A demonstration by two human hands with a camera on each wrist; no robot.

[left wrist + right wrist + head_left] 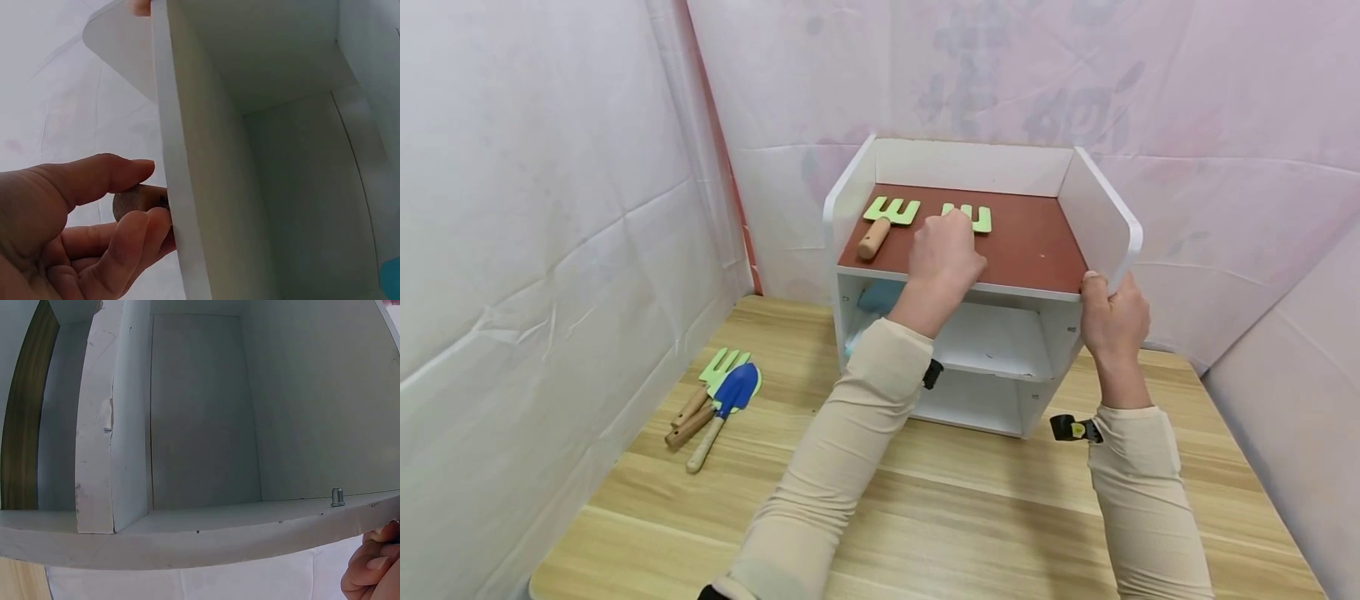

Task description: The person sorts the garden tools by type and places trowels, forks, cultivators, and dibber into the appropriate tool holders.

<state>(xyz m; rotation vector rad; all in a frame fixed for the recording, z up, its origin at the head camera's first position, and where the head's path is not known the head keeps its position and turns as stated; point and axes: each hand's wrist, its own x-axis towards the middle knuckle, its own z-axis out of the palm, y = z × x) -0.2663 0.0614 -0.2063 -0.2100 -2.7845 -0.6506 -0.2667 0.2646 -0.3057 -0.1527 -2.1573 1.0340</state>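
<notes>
My left hand [946, 254] pinches the wooden handle [139, 201] of a light-green garden hand fork [982, 222] on the brown top of a small white shelf unit [973, 165]. Thumb and fingers hold the handle's end in the left wrist view; in the head view the hand covers it. Another green hand fork [891, 211] lies to the left on the same top, its handle toward the front. My right hand [1115, 325] grips the front edge of the unit's right side panel, and part of it shows at the lower right of the right wrist view.
On the wooden table [940, 517], left of the unit, lie a blue trowel [737, 387], a green fork [721, 367] and another wooden-handled tool, overlapping. Something blue [880, 296] sits on the unit's middle level. Pale cloth walls [580, 208] enclose the table.
</notes>
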